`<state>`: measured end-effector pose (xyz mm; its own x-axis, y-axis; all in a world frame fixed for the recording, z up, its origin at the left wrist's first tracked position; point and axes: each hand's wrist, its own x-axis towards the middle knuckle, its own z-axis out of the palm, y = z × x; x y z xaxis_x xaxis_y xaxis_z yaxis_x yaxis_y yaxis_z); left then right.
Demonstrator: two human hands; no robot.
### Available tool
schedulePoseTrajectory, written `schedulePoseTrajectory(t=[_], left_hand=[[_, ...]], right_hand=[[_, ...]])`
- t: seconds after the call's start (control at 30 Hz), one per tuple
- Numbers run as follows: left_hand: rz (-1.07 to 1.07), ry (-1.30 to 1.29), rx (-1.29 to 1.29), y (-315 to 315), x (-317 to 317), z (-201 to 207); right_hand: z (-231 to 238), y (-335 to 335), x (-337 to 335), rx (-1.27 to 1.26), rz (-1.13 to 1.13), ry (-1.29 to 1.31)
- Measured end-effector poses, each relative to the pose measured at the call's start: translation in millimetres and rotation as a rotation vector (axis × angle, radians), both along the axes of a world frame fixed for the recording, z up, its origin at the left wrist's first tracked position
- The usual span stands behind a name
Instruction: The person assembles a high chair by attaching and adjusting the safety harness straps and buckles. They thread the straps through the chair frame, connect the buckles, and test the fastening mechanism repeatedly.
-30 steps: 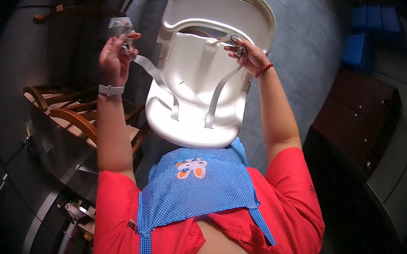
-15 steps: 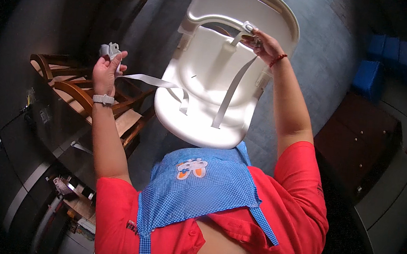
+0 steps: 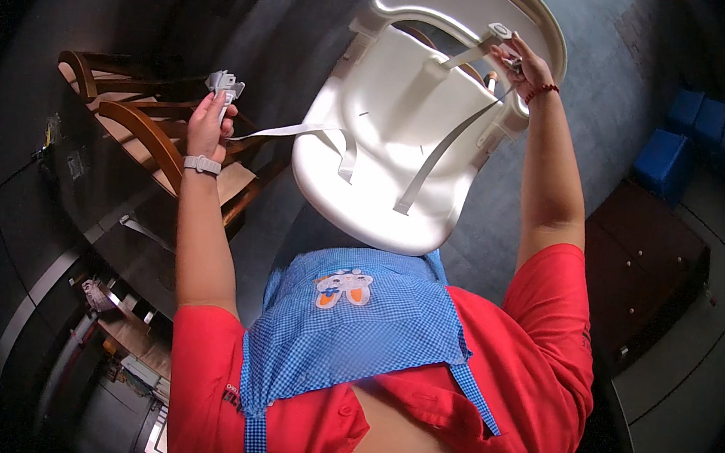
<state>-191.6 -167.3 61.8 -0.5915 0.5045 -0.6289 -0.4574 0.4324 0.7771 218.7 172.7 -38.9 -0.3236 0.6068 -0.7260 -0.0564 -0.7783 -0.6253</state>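
Note:
In front of me stands a white plastic high chair (image 3: 385, 159), its seat toward me and its tray side farther off. To the left of it, my left hand (image 3: 209, 131) is closed around a grey-white harness buckle (image 3: 225, 85). A pale strap (image 3: 289, 131) runs from that hand to the seat. Over the chair's far right side, my right hand (image 3: 527, 71) grips a light strap end with a buckle piece (image 3: 500, 31). One grey strap (image 3: 446, 158) stretches from the seat up to this hand, another from the chair's opening. The right fingers partly hide what they hold.
Wooden chairs (image 3: 138, 129) stand on the left. On the right are blue boxy seats (image 3: 663, 158) and a dark brown cabinet (image 3: 648, 260). Grey floor (image 3: 602, 101) shows beyond the high chair. Assorted items (image 3: 125, 326) lie at the lower left.
Both hands have shifted right and the right one slightly up, still holding the straps. In the picture the high chair appears farther right and a little tilted.

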Motion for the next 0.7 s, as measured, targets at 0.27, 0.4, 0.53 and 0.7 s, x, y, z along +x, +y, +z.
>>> schedulePoseTrajectory(t=[0.27,0.4,0.53,0.7], left_hand=[[0.111,-0.11,0.069,5,-14,-20],[0.077,-0.185,0.161,-3,-34,-17],[0.022,-0.191,0.157,-18,-49,6],[-0.147,-0.148,-0.003,-65,-57,-2]], right_hand=[[16,-16,56,0.05,-0.164,0.002],[35,-38,83,0.089,-0.328,-0.011],[66,-96,121,0.061,-0.332,-0.022],[119,-189,177,0.092,-0.53,-0.047]])
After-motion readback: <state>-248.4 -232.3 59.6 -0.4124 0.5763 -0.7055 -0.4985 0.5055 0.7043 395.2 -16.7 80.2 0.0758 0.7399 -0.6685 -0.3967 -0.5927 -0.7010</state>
